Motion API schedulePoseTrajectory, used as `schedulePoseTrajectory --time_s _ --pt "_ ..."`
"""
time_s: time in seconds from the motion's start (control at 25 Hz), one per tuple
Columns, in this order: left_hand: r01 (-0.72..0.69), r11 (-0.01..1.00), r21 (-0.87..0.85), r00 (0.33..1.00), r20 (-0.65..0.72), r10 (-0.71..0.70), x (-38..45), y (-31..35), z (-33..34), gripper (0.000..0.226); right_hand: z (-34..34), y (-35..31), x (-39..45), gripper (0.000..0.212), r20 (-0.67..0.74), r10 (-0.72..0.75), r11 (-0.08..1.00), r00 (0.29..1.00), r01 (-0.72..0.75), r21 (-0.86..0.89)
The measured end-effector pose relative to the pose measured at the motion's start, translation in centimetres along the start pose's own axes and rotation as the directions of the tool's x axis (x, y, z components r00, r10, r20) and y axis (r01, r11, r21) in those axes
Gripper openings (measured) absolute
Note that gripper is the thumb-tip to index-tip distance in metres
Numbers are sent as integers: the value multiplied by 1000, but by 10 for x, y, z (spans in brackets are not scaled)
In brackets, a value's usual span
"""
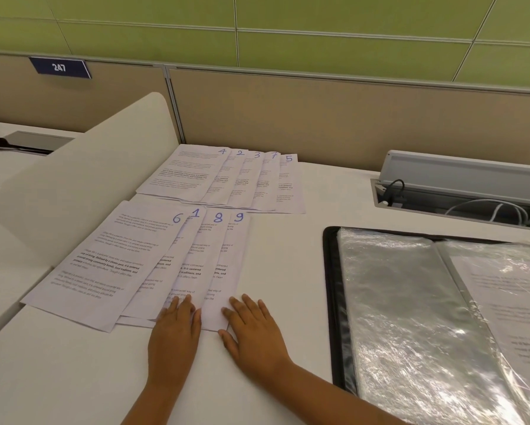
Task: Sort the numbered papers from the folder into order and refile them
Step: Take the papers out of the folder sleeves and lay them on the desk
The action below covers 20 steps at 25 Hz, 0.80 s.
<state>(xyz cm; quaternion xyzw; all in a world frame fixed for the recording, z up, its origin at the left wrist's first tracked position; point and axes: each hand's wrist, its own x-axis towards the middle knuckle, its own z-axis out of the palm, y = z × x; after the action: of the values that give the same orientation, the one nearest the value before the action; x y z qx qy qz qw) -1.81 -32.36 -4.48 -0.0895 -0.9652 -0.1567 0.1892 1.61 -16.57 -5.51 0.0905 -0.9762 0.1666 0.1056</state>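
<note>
1. White tabletop [272, 256] carries fanned papers [153, 259] just ahead of my hands, folder [410, 302] rightward.
2. Left hand [174, 332] and right hand [254, 329] lie flat, fingertips pressing sheet edges.
3. Thin, floppy, slippery sheets: I'd pinch corners.

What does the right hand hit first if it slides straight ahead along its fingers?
Right hand lies flat, fingers pointing away and slightly left, fingertips on the near corner of the sheet marked 9. Going on, it would likely ride further up that sheet.

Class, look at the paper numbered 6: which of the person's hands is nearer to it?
Left. The left hand rests on the overlapped sheets just right of paper 6; the right hand lies farther right, by paper 9.
</note>
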Motion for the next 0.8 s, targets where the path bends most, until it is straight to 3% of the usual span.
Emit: schedulePoseTrajectory --time_s 0.36,0.64,0.8 --pt "-68 996 64 993 -87 74 3 -8 8 65 -4 -1 -2 60 37 54 998 998 -56 38" --pt "-53 998 19 997 49 52 -8 18 3 66 -17 11 2 71 57 42 999 997 -41 -35" --pt "-120 989 -81 985 117 129 -15 61 4 65 -34 32 -11 63 68 82 995 994 -79 -54"
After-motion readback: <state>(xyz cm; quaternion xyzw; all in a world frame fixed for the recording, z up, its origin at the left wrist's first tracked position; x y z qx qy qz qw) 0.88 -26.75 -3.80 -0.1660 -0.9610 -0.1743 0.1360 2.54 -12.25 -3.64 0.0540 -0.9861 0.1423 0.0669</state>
